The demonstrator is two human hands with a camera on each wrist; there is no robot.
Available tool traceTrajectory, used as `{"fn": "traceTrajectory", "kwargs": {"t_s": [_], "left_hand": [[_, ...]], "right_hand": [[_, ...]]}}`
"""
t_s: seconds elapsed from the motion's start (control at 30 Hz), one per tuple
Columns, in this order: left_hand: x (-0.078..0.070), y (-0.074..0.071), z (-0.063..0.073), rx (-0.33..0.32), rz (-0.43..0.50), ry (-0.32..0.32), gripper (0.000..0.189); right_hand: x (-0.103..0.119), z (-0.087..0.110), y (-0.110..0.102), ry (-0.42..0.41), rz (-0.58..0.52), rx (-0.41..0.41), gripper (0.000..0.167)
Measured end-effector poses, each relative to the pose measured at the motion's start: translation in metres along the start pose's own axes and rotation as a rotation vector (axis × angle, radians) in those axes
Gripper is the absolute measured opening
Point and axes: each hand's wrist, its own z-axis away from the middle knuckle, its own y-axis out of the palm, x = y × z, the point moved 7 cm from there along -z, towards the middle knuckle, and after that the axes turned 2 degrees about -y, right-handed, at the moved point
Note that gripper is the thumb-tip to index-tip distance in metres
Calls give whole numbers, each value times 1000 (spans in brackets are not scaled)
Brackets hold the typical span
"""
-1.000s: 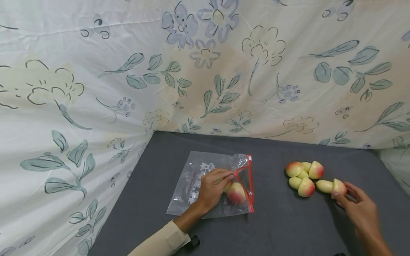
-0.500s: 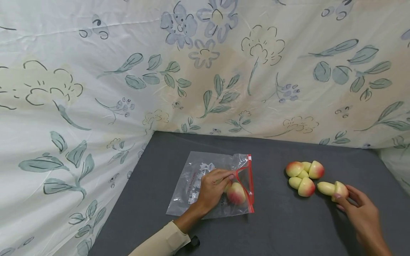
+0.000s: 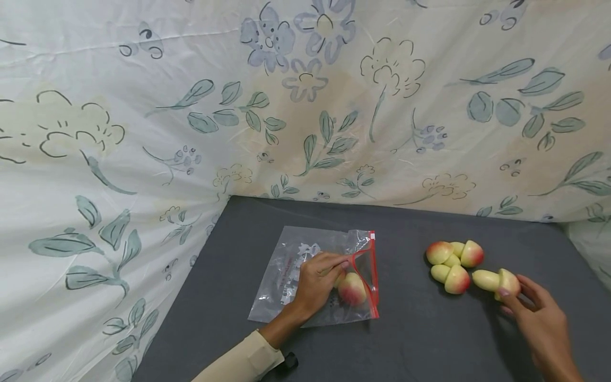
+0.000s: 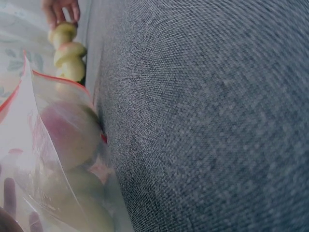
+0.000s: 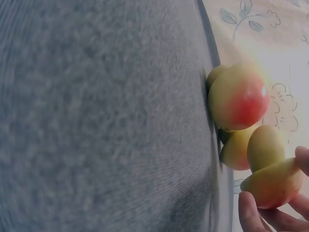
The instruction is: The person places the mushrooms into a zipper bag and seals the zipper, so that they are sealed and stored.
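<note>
My left hand point(image 3: 315, 281) pinches the upper film of a clear zip bag point(image 3: 274, 289) near its red-edged mouth, which gapes to the right. A toy mushroom point(image 3: 353, 290) with a red-and-yellow cap lies inside, partly behind the fingers. In the left wrist view, the bag point(image 4: 46, 125) stands raised around rounded shapes, blurred by its film. At the right, my right hand point(image 3: 539, 313) holds another toy mushroom point(image 3: 486, 280) by its cap, stem toward the left. The right wrist view shows thumb and fingers around that mushroom's cap point(image 5: 275, 186).
Several more toy mushrooms point(image 3: 456, 279) lie clustered just left of my right hand, caps and stems touching. The dark grey tabletop point(image 3: 401, 339) ends at a flower-printed cloth point(image 3: 334, 159) behind and at the left. A small black object point(image 3: 289, 362) is by my left sleeve.
My right hand has shifted slightly right with its toy mushroom, widening the gap to the cluster a little. The left hand and the bag have stayed in place.
</note>
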Motion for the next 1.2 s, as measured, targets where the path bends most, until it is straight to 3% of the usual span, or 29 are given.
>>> {"fn": "traceTrajectory", "kwargs": {"t_s": [0.43,0.6,0.83,1.03,1.2], "left_hand": [[-1,1,0,4,-20,-2,16],[0,1,0,3,-23,0,16],[0,2,0,10,-35,0,17],[1,2,1,13,-34,-2,17],[1,2,1,13,-28,0,17]], "right_hand": [[12,12,5,-32,-44,5,73],[14,18,8,-98,-201,53,64],[21,24,14,-92,-71,63,68],[25,32,18,-135,-161,101,52],[28,37,23,-149,-197,117,50]]}}
